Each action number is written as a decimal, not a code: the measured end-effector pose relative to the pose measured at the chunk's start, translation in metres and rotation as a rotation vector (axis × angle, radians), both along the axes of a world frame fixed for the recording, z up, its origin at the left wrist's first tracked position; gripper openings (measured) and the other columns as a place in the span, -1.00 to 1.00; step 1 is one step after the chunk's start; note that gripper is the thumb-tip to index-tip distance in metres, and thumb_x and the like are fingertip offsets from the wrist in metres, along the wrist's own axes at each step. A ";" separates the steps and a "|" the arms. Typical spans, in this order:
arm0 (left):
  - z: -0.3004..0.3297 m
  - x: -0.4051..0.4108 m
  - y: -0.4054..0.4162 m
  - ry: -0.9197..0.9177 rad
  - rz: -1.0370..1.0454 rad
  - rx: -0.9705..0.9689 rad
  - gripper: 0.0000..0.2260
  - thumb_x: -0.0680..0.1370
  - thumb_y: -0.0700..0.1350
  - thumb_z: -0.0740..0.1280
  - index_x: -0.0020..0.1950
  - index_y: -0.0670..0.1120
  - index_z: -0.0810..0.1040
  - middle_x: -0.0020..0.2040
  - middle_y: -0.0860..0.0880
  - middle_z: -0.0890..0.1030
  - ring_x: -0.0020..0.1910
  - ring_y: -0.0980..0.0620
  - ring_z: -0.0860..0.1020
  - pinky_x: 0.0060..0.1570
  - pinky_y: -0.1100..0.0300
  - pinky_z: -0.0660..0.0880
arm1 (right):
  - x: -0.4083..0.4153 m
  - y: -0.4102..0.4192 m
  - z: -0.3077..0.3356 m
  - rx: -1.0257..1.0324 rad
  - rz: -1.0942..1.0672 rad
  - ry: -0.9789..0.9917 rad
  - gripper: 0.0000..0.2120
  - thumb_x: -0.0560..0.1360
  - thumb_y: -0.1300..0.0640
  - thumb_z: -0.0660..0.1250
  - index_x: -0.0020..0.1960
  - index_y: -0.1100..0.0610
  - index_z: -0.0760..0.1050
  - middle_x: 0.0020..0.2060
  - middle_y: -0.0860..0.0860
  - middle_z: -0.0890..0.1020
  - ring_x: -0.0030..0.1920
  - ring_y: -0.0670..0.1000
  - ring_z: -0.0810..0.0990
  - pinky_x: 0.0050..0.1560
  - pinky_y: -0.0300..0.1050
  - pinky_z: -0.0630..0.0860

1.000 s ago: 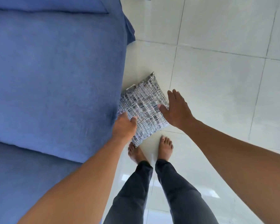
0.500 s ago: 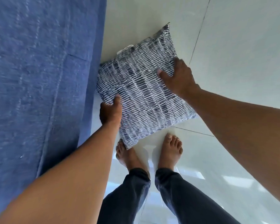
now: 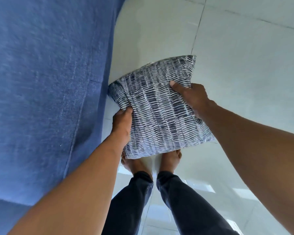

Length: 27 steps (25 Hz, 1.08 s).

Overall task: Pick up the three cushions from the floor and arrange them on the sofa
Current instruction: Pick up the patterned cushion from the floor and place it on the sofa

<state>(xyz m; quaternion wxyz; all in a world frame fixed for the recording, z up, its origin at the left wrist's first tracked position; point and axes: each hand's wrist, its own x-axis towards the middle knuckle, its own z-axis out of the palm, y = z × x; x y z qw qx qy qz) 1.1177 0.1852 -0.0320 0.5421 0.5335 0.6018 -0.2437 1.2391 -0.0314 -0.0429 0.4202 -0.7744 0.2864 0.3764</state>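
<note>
A square cushion (image 3: 158, 109) with a dark-blue and white dashed pattern is held up off the floor, just right of the blue sofa (image 3: 46, 89). My left hand (image 3: 122, 126) grips its left edge from below, thumb on top. My right hand (image 3: 193, 99) grips its right edge, thumb pressed on the patterned face. The cushion is tilted, with a small white label at its far edge. It hides the toes of both bare feet. No other cushions are in view.
The blue sofa fills the whole left side, with a seam running down its fabric. Glossy white floor tiles (image 3: 244, 56) spread to the right and ahead. The person's legs in dark trousers (image 3: 159, 200) stand directly below the cushion.
Both hands have closed on the cushion's edges and lifted it off the floor toward the camera. The view has tilted lower and closer to the sofa's side.
</note>
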 end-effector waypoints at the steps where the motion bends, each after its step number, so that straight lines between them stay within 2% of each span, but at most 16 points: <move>1: 0.017 0.000 -0.003 -0.006 0.006 -0.033 -0.78 0.63 0.02 0.32 0.03 -0.10 0.65 0.12 -0.14 0.73 0.13 -0.20 0.68 0.18 -0.16 0.64 | 0.000 -0.006 0.019 0.009 -0.025 0.000 -0.15 -0.08 -0.59 0.57 -0.12 0.09 0.75 -0.25 -0.03 0.80 -0.21 0.05 0.81 0.05 0.17 0.74; 3: 0.055 0.004 -0.008 -0.024 -0.022 -0.046 -0.84 0.62 0.00 0.34 -0.05 -0.05 0.64 -0.01 -0.05 0.74 0.06 -0.12 0.70 -0.01 0.02 0.65 | 0.000 -0.016 0.066 0.013 -0.043 -0.019 -0.20 -0.09 -0.56 0.59 -0.16 0.08 0.75 -0.27 -0.04 0.80 -0.23 0.05 0.81 0.03 0.17 0.75; 5: 0.104 0.006 -0.015 -0.040 -0.056 -0.051 -0.86 0.62 -0.02 0.35 -0.09 -0.02 0.63 -0.08 -0.02 0.73 -0.01 -0.08 0.70 -0.17 0.13 0.57 | 0.001 -0.025 0.123 0.002 -0.052 -0.053 -0.20 -0.06 -0.55 0.59 -0.14 0.09 0.74 -0.25 -0.02 0.80 -0.20 0.05 0.80 0.03 0.12 0.74; 8: 0.178 0.012 -0.021 -0.083 -0.109 -0.081 -0.87 0.62 -0.01 0.35 -0.04 -0.02 0.64 0.01 -0.06 0.74 0.03 -0.10 0.69 -0.05 0.06 0.61 | 0.001 -0.036 0.202 0.023 -0.077 -0.089 -0.24 0.06 -0.48 0.60 -0.02 0.11 0.74 -0.14 0.02 0.81 -0.10 0.09 0.80 0.11 0.14 0.72; 13: 0.290 0.017 -0.022 -0.188 -0.099 -0.056 -0.91 0.63 -0.06 0.39 -0.05 -0.01 0.66 0.01 -0.05 0.76 0.01 -0.06 0.72 -0.01 0.08 0.64 | -0.009 -0.042 0.305 0.079 -0.132 -0.152 -0.30 0.09 -0.46 0.61 -0.01 0.05 0.75 -0.13 -0.03 0.81 -0.10 0.05 0.80 0.13 0.12 0.72; 17: 0.375 0.018 -0.018 -0.304 -0.044 -0.027 -0.89 0.65 -0.16 0.37 -0.01 -0.04 0.69 0.08 -0.13 0.77 0.10 -0.15 0.73 0.17 -0.08 0.66 | -0.017 -0.034 0.376 0.086 -0.151 -0.223 -0.37 0.13 -0.49 0.57 -0.05 -0.02 0.75 -0.17 -0.08 0.81 -0.12 0.01 0.79 0.13 0.11 0.72; 20: 0.422 0.019 -0.014 -0.367 -0.010 -0.008 -0.89 0.64 -0.17 0.38 0.08 -0.03 0.71 0.10 -0.11 0.77 0.10 -0.14 0.73 0.15 -0.06 0.67 | -0.024 -0.025 0.413 0.122 -0.143 -0.298 -0.46 0.19 -0.47 0.56 -0.05 -0.07 0.76 -0.18 -0.14 0.81 -0.11 -0.04 0.79 0.14 0.09 0.71; 23: 0.463 0.016 -0.002 -0.422 0.038 0.001 -0.91 0.62 -0.15 0.40 0.05 -0.01 0.70 0.10 -0.10 0.78 0.09 -0.14 0.73 0.13 -0.07 0.68 | -0.024 -0.012 0.448 0.178 -0.140 -0.337 -0.57 0.22 -0.40 0.58 -0.11 -0.12 0.75 -0.17 -0.16 0.81 -0.09 -0.04 0.79 0.15 0.11 0.71; 27: 0.494 0.003 0.025 -0.470 0.129 0.015 -0.93 0.61 -0.13 0.41 0.03 -0.04 0.70 0.02 -0.10 0.80 -0.03 -0.09 0.76 -0.01 0.01 0.72 | -0.017 0.012 0.484 0.266 -0.069 -0.336 -0.54 0.21 -0.34 0.62 -0.03 -0.08 0.75 -0.13 -0.12 0.81 -0.05 0.00 0.80 0.18 0.14 0.69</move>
